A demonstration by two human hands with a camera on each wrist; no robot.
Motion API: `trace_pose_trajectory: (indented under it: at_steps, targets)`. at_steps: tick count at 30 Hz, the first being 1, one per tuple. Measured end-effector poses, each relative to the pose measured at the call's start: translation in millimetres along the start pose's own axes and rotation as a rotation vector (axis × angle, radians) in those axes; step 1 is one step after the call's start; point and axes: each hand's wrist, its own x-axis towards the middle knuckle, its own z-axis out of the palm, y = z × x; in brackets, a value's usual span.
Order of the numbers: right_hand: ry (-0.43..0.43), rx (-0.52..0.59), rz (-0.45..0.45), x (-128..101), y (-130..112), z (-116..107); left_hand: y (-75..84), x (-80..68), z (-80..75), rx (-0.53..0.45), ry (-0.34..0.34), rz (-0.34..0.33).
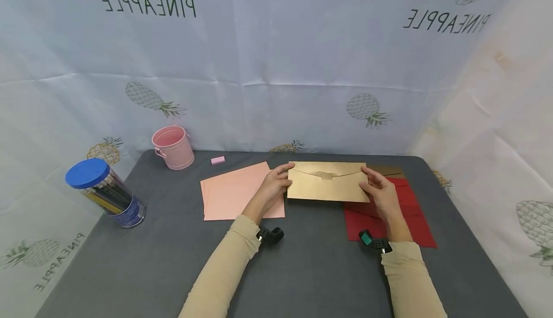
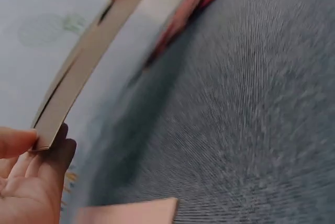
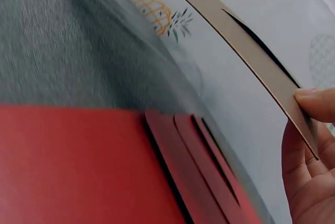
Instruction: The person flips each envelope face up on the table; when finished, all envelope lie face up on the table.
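Left hand: the left hand [image 1: 276, 182] is seen pinching the left short edge of a gold paper envelope [image 1: 327, 182], thumb on the flap side and fingers behind; the same pinch at the corner is shown in the left wrist view [image 2: 31, 145].
Right hand: the right hand [image 1: 382, 191] is closed on the opposite short edge [image 3: 309, 114] in the same way.
Envelope position: the gold envelope is held between the two hands, raised off the table and tilted toward the person, its long axis running left to right; neither hand is nearer, one end being taken by each.
Envelope surface: smooth matte card with a slight sheen is seen, the pointed flap lying closed; a slight bow along its length is shown in the wrist views.
Below right: flat dark red paper envelopes [image 1: 406, 212] are stacked under the right hand, overlapping edges visible [image 3: 193, 156].
Below left: pale pink paper sheets [image 1: 235, 195] are spread flat beside the left wrist.
Table: a grey cloth-covered table [image 1: 311, 270] with fine woven texture.
Farther left: a pink metal bucket [image 1: 174, 148], a small pink eraser [image 1: 218, 160], and a clear blue-lidded tube of pencils [image 1: 105, 193], lying tilted.
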Motion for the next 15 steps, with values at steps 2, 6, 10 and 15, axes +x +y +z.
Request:
trace_pose_trajectory:
  at_steps: [2, 6, 10, 15]
  targets:
    - [-0.004, -0.048, 0.007, 3, 3, 1, -4.3, 5.7, -2.2, -0.012, 0.011, -0.016]
    - [-0.027, -0.115, 0.014, 7, 10, 4, -11.0, 10.2, -7.5, 0.003, 0.047, -0.047]
    - [-0.036, -0.145, 0.021, 10, 11, 8, -14.4, 10.3, -13.7, 0.033, 0.063, -0.042]
    - [-0.071, -0.159, 0.030, 17, 11, 18, -12.8, 8.0, -23.3, 0.033, 0.098, -0.019]
